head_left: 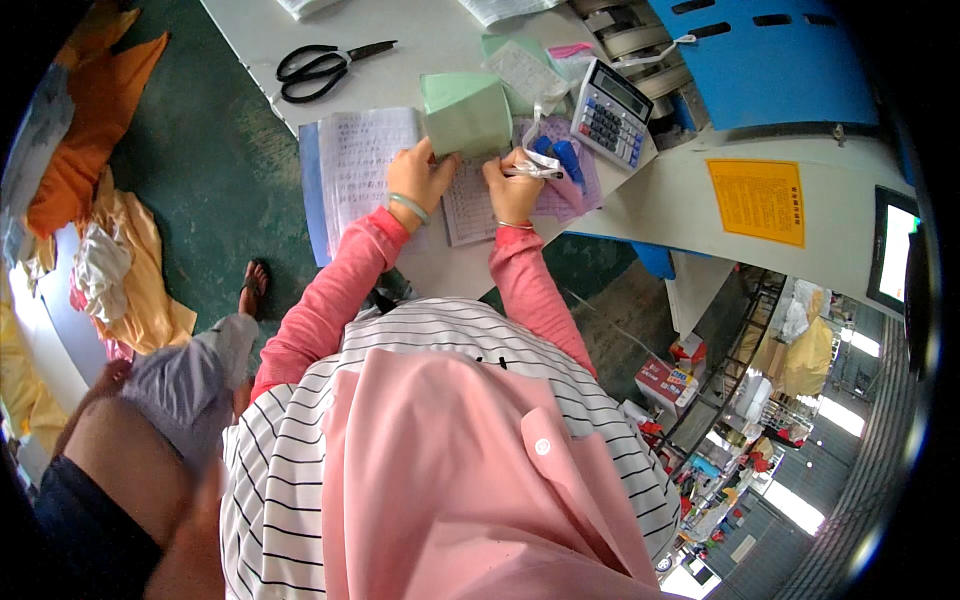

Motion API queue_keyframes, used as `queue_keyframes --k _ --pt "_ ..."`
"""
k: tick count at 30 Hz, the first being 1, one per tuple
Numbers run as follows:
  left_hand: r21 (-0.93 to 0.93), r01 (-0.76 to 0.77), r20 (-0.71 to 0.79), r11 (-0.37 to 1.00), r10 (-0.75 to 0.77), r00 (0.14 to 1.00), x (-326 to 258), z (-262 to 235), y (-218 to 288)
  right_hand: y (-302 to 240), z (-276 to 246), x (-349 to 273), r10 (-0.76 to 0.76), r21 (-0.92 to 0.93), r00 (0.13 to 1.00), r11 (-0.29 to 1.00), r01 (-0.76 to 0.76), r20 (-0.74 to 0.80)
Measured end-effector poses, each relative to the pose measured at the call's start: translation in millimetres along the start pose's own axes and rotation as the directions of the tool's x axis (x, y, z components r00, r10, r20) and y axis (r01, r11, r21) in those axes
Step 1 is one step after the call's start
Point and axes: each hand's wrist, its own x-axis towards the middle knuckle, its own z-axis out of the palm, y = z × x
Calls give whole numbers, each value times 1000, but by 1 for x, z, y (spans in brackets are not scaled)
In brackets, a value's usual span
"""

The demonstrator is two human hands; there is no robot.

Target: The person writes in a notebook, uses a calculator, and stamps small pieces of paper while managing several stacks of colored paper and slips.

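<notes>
My right hand (512,188) is closed around a white pen (541,172). It rests on the lined white page of a small form pad (472,203). My left hand (420,183), a pale green bangle on its wrist, grips the lower edge of the green sheet (465,114), which stands folded up from the pad. To the left, partly under my left hand and sleeve, an open notebook (365,165) shows handwritten pages. Blue clip-like objects (562,158) lie just right of the pen on purple paper (590,190).
A white calculator (612,115) sits at the right, beside a blue machine panel (775,60). Black-handled scissors (325,72) lie at the table's far left. Another person (130,445) is close on my left, near piled orange cloth (95,130). A red box (667,385) stands on the floor at right.
</notes>
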Motion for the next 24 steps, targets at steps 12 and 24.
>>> queue_keyframes --k 12,24 --pt "90 49 -9 995 -48 999 1 2 -2 5 4 0 16 23 999 1000 -16 35" --pt "152 21 25 988 -25 999 3 7 -13 3 6 1 -39 -42 998 998 41 44"
